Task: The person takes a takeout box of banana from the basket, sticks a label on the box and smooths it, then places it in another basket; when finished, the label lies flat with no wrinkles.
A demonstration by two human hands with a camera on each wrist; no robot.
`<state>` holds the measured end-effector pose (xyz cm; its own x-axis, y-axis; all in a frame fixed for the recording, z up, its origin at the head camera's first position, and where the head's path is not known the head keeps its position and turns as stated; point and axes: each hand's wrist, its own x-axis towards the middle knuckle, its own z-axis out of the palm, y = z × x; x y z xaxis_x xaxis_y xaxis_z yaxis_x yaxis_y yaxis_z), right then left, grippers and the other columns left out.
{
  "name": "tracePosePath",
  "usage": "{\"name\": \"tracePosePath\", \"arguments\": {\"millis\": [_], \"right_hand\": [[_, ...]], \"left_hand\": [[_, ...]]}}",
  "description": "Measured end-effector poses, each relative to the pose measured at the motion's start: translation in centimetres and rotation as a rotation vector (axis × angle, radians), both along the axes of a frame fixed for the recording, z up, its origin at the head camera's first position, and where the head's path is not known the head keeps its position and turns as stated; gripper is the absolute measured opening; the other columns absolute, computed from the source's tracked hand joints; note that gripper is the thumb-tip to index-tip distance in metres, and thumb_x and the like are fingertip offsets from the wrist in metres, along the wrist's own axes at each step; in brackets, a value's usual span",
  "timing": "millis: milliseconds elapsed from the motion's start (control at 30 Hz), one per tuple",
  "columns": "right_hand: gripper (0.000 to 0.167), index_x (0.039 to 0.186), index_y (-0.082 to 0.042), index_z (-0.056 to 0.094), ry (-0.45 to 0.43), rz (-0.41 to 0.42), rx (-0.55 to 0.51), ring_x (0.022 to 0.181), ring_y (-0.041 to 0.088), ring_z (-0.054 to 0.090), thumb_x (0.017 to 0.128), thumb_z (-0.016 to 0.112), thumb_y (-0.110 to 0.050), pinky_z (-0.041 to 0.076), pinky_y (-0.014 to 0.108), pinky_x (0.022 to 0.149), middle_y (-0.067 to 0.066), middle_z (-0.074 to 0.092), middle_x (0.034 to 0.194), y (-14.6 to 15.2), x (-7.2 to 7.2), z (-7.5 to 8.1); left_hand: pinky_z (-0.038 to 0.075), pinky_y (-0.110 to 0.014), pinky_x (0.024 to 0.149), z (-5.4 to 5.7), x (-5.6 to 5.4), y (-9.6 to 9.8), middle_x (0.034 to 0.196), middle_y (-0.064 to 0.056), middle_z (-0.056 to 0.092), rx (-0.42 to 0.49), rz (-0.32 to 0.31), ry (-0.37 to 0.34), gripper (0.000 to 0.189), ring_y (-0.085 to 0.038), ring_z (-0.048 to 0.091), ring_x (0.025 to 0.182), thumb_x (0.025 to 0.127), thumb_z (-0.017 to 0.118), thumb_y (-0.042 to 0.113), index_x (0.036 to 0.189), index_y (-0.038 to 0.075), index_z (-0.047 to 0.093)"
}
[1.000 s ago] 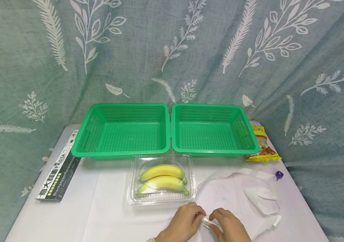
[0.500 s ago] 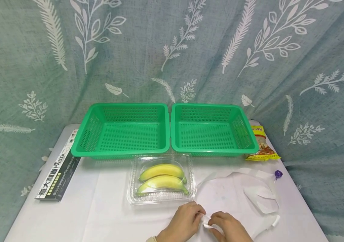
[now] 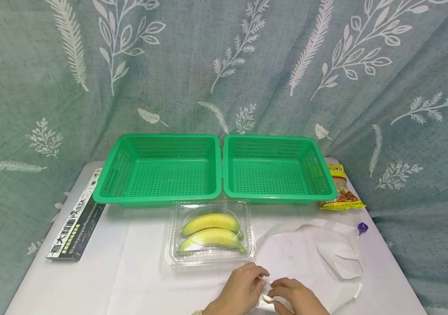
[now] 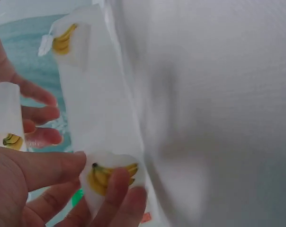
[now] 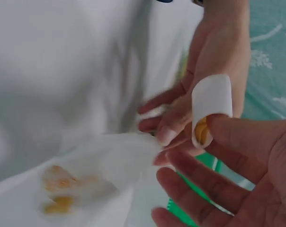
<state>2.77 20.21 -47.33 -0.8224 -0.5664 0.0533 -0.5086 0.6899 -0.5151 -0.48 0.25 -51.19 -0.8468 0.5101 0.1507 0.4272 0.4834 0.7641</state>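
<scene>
Two green baskets (image 3: 160,170), yellow-green bananas (image 3: 211,232), white strip (image 4: 98,113) printed with yellow bananas, leaf-patterned grey-green curtain (image 3: 224,65).

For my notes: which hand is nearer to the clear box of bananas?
Left. The left hand lies just below the banana box; the right hand is further right.

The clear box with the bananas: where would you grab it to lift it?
By the clear box's short left and right edges, one hand coming in from each side. It lies flat, wide and shallow, its lid domed over the bananas, so squeezing the top would probably buckle it.
</scene>
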Motion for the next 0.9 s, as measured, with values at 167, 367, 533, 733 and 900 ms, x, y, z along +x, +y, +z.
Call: {"name": "tracePosePath", "arguments": {"millis": [167, 367, 533, 733, 900], "right_hand": [[0.017, 0.107, -0.012, 0.072, 0.001, 0.182, -0.286, 0.099, 0.011, 0.07, 0.093, 0.067, -0.005, 0.059, 0.025, 0.077, 0.006, 0.074, 0.105, 0.3, -0.7, 0.8], [0.029, 0.117, -0.014, 0.071, -0.131, 0.281, -0.418, 0.11, 0.004, 0.066, 0.097, 0.057, 0.001, 0.058, 0.024, 0.086, 0.004, 0.074, 0.113, 0.2, -1.7, 2.9], [0.022, 0.116, -0.017, 0.071, -0.135, 0.28, -0.348, 0.109, 0.007, 0.067, 0.101, 0.058, -0.008, 0.057, 0.025, 0.088, 0.0, 0.074, 0.113, -0.9, -2.3, 4.5], [0.016, 0.112, -0.018, 0.07, -0.042, 0.243, -0.263, 0.104, 0.007, 0.067, 0.101, 0.061, -0.013, 0.058, 0.026, 0.087, -0.006, 0.072, 0.11, -3.1, -3.1, 5.9], [0.022, 0.106, -0.018, 0.069, 0.22, 0.232, -0.282, 0.096, 0.008, 0.069, 0.091, 0.07, -0.001, 0.057, 0.022, 0.083, -0.008, 0.072, 0.103, -4.5, -4.3, 5.5]], "left_hand": [[0.053, -0.009, 0.078, 1.1, 0.4, -1.0, 0.113, -0.012, 0.073, 0.164, -0.058, -0.135, 0.025, -0.003, 0.069, 0.093, 0.097, 0.06, 0.005, 0.122, 0.003, 0.065], [0.056, -0.012, 0.076, 3.2, 0.7, -3.1, 0.116, -0.013, 0.073, 0.31, -0.096, -0.306, 0.023, -0.005, 0.069, 0.096, 0.101, 0.06, 0.014, 0.121, 0.008, 0.068], [0.061, -0.022, 0.073, 4.6, 0.7, -5.1, 0.103, -0.018, 0.071, 0.489, -0.092, -0.501, 0.029, -0.005, 0.071, 0.079, 0.105, 0.055, 0.023, 0.121, 0.004, 0.068], [0.064, -0.029, 0.073, 5.1, 0.1, -6.9, 0.09, -0.009, 0.066, 0.632, -0.12, -0.688, 0.033, -0.003, 0.071, 0.072, 0.105, 0.052, 0.019, 0.129, -0.001, 0.062], [0.064, -0.03, 0.072, 5.5, -0.3, -7.8, 0.088, 0.006, 0.064, 0.635, -0.078, -0.696, 0.035, -0.005, 0.072, 0.075, 0.105, 0.053, 0.019, 0.133, -0.001, 0.059]]}}
